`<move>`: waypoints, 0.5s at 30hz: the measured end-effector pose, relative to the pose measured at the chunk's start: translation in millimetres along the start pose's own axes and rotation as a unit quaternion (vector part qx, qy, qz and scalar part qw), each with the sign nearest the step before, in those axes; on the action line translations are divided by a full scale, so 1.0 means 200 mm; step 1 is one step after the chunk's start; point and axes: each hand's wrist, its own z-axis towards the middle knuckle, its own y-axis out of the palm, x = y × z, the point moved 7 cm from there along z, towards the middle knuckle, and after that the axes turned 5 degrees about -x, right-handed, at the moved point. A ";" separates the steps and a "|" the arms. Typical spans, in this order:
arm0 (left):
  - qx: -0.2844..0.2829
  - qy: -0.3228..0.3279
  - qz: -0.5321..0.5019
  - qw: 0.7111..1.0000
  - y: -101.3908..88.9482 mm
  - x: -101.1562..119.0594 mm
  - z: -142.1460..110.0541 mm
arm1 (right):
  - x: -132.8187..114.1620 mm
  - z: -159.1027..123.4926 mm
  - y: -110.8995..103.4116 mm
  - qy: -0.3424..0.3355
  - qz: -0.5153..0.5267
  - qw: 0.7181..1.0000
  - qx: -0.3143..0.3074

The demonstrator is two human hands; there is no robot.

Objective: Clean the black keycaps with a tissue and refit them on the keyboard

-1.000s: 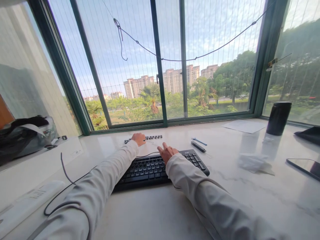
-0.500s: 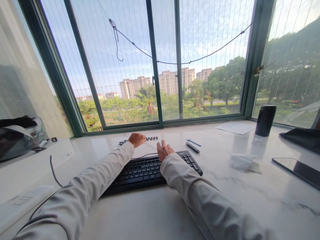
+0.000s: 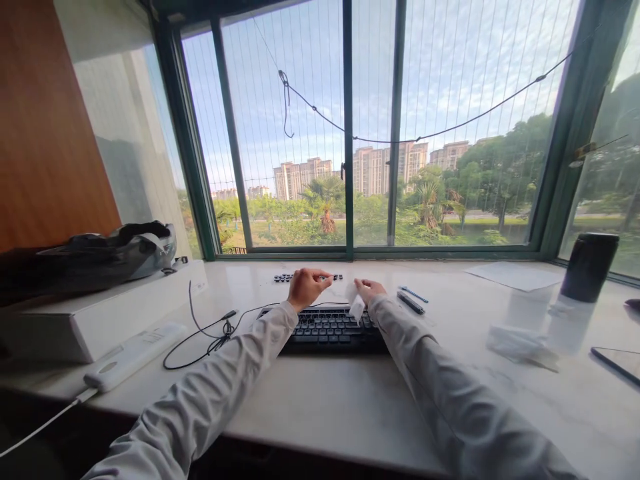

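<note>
A black keyboard [image 3: 327, 339] lies on the marble-patterned counter below both hands. My left hand [image 3: 306, 289] is above its far left part, thumb and fingertips pinched together; whatever is between them is too small to make out. Small dark keycaps [image 3: 283, 279] stand in rows behind the keyboard, partly hidden by my left hand. My right hand [image 3: 371, 291] pinches a thin white tissue [image 3: 357, 309], which hangs down over the keys. The two hands are apart, fingertips facing each other.
Right of my hands lie a dark pen-like tool [image 3: 411, 302] and a blue stick [image 3: 414, 293]. Farther right are a crumpled white wrapper [image 3: 523, 345], paper [image 3: 515, 275], a black tumbler [image 3: 590, 267] and a phone [image 3: 617, 363]. A power strip [image 3: 135, 357] and coiled cable [image 3: 220, 340] lie left.
My left hand has drawn back from the keycap rows, fingers pinched. My right hand now holds a white tissue not visible before. The view has swung left, showing more of the counter's left side.
</note>
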 end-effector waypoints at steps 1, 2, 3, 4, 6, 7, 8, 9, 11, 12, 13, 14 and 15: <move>0.002 -0.005 -0.020 1.000 -0.01 0.01 -0.02 | 0.03 0.01 0.01 0.032 0.071 0.997 0.007; 0.005 -0.007 -0.031 0.999 -0.01 0.02 -0.05 | 0.04 0.02 0.01 0.040 0.096 0.995 0.012; 0.010 -0.005 -0.035 0.999 -0.02 0.03 -0.07 | 0.05 0.02 0.02 0.048 0.136 0.989 0.018; 0.016 0.000 -0.031 0.999 -0.02 0.04 -0.09 | 0.05 0.01 0.03 0.050 0.176 0.983 0.027; 0.030 0.015 -0.007 0.999 -0.02 0.07 -0.14 | 0.05 0.00 0.05 0.049 0.255 0.965 0.035; 0.035 0.028 0.009 0.999 -0.02 0.08 -0.16 | 0.05 -0.02 0.07 0.053 0.298 0.953 0.034; 0.036 0.044 0.024 0.998 -0.01 0.10 -0.17 | 0.05 -0.03 0.09 0.057 0.334 0.941 0.027; 0.037 0.061 0.037 0.997 0.01 0.11 -0.19 | 0.04 -0.04 0.13 0.062 0.358 0.932 0.014; 0.036 0.095 0.056 0.993 0.03 0.14 -0.22 | 0.03 -0.06 0.19 0.061 0.393 0.917 -0.015; 0.037 0.107 0.064 0.992 0.04 0.15 -0.23 | 0.02 -0.07 0.21 0.055 0.402 0.914 -0.025; 0.038 0.115 0.073 0.990 0.04 0.16 -0.23 | 0.02 -0.07 0.23 0.050 0.405 0.912 -0.028; 0.038 0.122 0.083 0.988 0.03 0.17 -0.24 | 0.02 -0.08 0.23 0.050 0.403 0.913 -0.027; 0.037 0.129 0.092 0.987 0.03 0.17 -0.24 | 0.02 -0.08 0.23 0.058 0.396 0.916 -0.021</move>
